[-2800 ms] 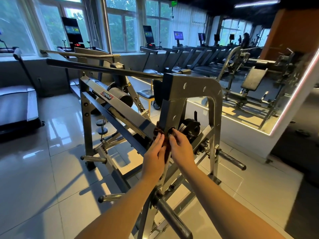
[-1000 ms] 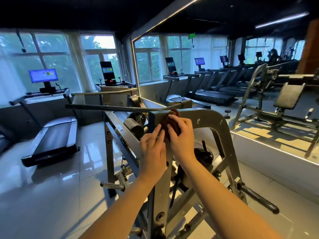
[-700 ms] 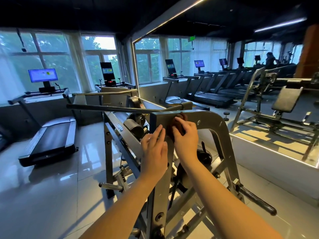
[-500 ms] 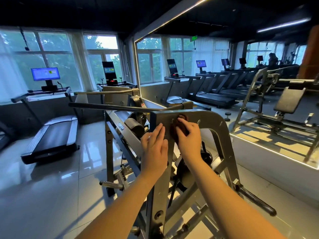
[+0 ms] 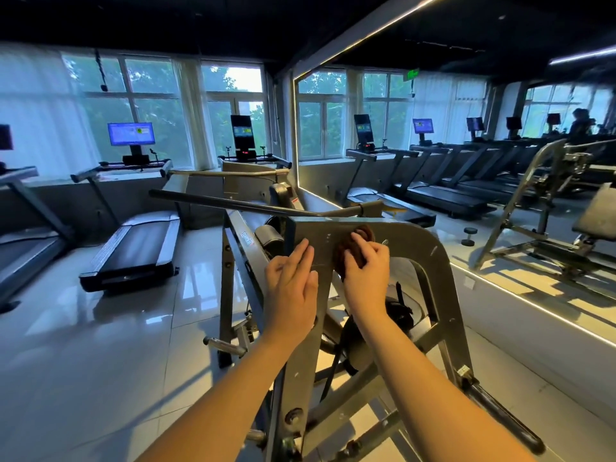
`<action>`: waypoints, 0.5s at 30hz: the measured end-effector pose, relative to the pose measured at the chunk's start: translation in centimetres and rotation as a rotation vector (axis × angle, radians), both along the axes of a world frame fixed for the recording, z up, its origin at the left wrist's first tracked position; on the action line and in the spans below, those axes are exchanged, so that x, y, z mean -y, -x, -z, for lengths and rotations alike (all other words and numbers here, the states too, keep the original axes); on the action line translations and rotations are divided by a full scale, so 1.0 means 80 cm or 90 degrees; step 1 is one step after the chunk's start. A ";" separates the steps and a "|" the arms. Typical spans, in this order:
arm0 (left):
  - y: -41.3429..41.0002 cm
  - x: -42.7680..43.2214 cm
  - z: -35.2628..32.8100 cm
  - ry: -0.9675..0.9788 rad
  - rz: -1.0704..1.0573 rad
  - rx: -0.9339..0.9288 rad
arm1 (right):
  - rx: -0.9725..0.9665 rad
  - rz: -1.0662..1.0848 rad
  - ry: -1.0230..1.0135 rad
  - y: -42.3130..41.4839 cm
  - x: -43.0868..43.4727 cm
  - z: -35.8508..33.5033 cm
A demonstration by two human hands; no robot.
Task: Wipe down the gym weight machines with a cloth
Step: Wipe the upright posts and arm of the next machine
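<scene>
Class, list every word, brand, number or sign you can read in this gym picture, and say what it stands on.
Nothing reads clearly.
Rail sticker on the weight machine: lettering blurred.
Green sign near the ceiling: too small.
Treadmill screen: too small.

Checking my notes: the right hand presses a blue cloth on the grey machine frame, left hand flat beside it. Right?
Not blue: the head view shows a brown cloth under the right hand on the grey machine frame, left hand flat beside it.
</scene>
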State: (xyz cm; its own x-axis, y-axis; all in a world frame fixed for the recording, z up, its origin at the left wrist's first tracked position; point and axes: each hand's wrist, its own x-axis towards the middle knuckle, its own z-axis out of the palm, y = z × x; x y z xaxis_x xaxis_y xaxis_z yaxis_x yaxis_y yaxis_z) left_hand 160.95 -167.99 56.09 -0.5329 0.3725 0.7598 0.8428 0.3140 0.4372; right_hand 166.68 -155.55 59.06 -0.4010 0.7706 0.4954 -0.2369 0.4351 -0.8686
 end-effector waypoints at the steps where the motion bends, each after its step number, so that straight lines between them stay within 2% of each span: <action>1: -0.001 -0.002 -0.002 -0.001 -0.009 0.005 | 0.009 -0.021 -0.055 0.001 0.006 -0.003; 3: -0.002 -0.005 -0.007 -0.013 -0.015 0.024 | 0.041 -0.072 -0.204 0.000 0.017 -0.008; 5: -0.003 -0.005 -0.014 -0.023 -0.007 0.024 | 0.059 -0.080 -0.278 -0.001 0.013 -0.012; 7: -0.004 -0.004 -0.019 0.000 -0.002 0.003 | 0.049 -0.049 -0.221 -0.004 -0.001 -0.014; 10: -0.001 0.000 -0.021 0.051 -0.004 -0.003 | 0.020 -0.007 -0.026 -0.008 -0.006 -0.021; 12: -0.002 0.005 -0.024 0.064 0.012 0.006 | 0.031 -0.004 -0.062 -0.007 0.006 -0.023; 15: -0.006 0.009 -0.035 0.044 0.039 0.014 | 0.044 -0.056 -0.216 -0.007 0.022 -0.020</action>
State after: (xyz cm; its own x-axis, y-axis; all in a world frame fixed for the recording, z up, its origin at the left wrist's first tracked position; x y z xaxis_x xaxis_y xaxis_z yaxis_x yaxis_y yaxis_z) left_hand 161.41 -168.70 58.91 -0.5233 0.4560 0.7199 0.8521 0.2915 0.4347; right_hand 167.26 -157.29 60.66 -0.5001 0.5274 0.6869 -0.2320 0.6826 -0.6930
